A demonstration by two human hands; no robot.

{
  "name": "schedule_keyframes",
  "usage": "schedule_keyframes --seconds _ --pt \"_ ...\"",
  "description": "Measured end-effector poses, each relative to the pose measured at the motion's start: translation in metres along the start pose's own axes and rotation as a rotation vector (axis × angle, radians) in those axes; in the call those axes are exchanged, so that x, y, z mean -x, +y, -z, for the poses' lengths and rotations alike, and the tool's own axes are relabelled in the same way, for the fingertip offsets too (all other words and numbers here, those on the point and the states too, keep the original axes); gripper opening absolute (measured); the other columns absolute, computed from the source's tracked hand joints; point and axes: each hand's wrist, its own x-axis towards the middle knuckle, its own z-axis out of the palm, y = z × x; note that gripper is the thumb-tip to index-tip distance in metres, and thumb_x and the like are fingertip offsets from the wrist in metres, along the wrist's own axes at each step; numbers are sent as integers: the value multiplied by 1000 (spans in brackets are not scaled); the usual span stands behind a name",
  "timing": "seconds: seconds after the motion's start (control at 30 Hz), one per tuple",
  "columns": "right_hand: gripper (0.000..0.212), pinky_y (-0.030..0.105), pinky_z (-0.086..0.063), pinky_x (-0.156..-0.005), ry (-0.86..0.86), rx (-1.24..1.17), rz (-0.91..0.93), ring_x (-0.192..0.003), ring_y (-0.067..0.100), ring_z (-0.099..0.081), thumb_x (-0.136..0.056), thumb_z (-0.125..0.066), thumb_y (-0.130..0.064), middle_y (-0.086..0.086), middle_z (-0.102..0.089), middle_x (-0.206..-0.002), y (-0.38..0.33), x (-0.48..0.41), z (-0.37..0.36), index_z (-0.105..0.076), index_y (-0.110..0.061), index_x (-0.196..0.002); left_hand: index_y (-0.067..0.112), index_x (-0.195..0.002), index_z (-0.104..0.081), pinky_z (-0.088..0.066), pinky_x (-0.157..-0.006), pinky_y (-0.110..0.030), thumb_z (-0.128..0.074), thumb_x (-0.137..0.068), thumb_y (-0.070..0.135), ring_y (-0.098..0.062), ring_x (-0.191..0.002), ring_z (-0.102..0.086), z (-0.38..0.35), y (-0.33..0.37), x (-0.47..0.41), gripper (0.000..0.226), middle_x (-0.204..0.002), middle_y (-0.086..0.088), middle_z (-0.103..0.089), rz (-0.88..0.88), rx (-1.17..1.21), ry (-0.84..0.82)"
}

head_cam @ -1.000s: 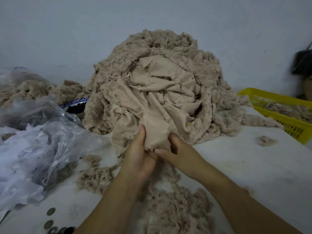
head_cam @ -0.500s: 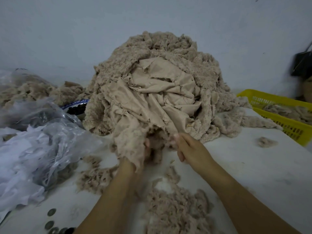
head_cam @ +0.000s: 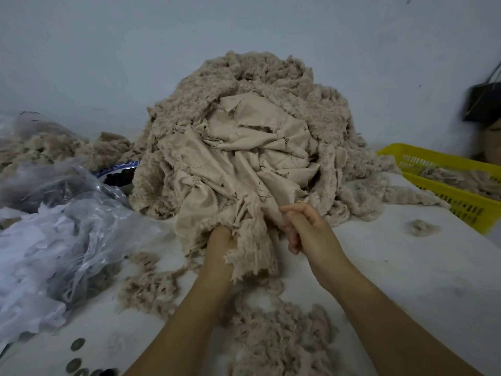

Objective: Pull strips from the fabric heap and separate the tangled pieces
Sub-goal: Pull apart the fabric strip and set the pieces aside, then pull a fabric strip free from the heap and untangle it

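Beige strip (head_cam: 253, 256) pinched by right hand (head_cam: 306, 229) at front edge of heap (head_cam: 271, 99), left hand (head_cam: 219, 240) buried, grip hidden.

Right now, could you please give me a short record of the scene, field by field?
Fabric heap: beige, piled mid-table
Left hand: grips a fleece piece at the heap's front
Right hand: pinches the heap's edge beside it
Scraps: loose on the table near the forearms
Yellow basket: far right, holding scraps
Plastic bags: left

Yellow basket (head_cam: 447, 199) — edge-cropped; dark bag (head_cam: 482, 101) blurred
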Motion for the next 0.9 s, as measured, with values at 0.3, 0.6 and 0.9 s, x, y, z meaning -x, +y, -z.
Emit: schedule_keyframes --seconds 0.3,0.6,0.9 --pt "4 10 -45 -63 -168 370 146 -71 -9 -59 -97 -57 -46 -25 -63 -80 13 9 -27 -55 -43 -96 16 -76 -73 -49 -51 -17 -60 -98 34 -5 -57 -67 -1 -3 -3 32 -61 5 -71 -271 -85 30" --pt "29 31 -59 -74 -121 -133 -188 -97 10 -71 -97 -57 -41 -2 -72 -112 3 2 -10 -70 -23 -114 29 -80 -67 -49 -50 -9 -63 -94 49 3 -65 -70 8 8 -3 25 -69 20 -73 -98 245 72" --pt "41 28 -32 -60 -19 256 -28 -50 0 -38 -100 -45 -50 -19 -42 -51 11 1 -14 -61 -15 -87 24 -92 -71 -53 -53 -15 -62 -95 47 -5 -72 -74 5 5 -6 24 -79 12 -77 -84 347 71"
